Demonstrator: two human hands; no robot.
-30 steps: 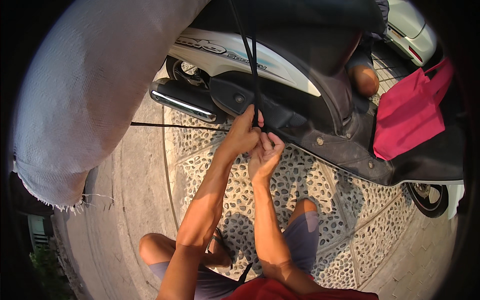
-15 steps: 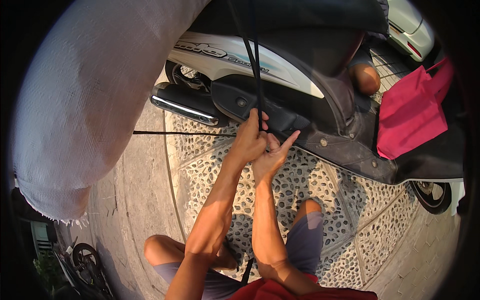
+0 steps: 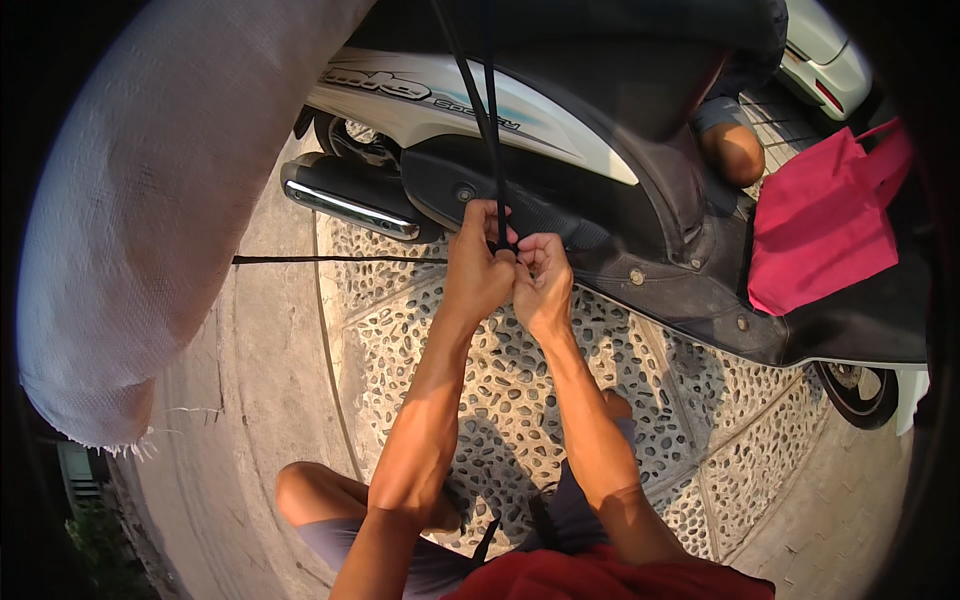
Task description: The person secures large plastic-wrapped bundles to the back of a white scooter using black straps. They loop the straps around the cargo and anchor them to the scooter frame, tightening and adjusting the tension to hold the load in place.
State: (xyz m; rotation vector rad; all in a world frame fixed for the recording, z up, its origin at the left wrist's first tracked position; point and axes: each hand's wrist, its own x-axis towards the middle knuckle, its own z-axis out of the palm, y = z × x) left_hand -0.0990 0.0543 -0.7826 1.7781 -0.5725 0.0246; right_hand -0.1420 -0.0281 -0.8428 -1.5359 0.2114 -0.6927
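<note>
Black straps (image 3: 501, 175) hang down from above, over the side of a white and black scooter (image 3: 575, 120), and come together at my hands. My left hand (image 3: 478, 270) is closed on them, its fingers curled round the point where they meet. Close by on the right, my right hand (image 3: 544, 290) pinches at the same spot with bent fingers; the strap end between them is mostly hidden. Another black strap (image 3: 340, 259) runs taut from my left hand toward a large white woven sack (image 3: 170, 200), which bulges over the scooter's rear at the left.
The scooter's exhaust (image 3: 350, 210) sits left of my hands. A pink bag (image 3: 825, 230) rests on the footboard at right, near another person's knee (image 3: 735, 153). Pebbled paving (image 3: 650, 400) lies beneath. A pale vehicle (image 3: 825, 60) stands at the far right.
My right hand's fingers, stretched out before, have bent into a pinch next to my left hand. My right forearm has swung outward to the right. The view has shifted slightly.
</note>
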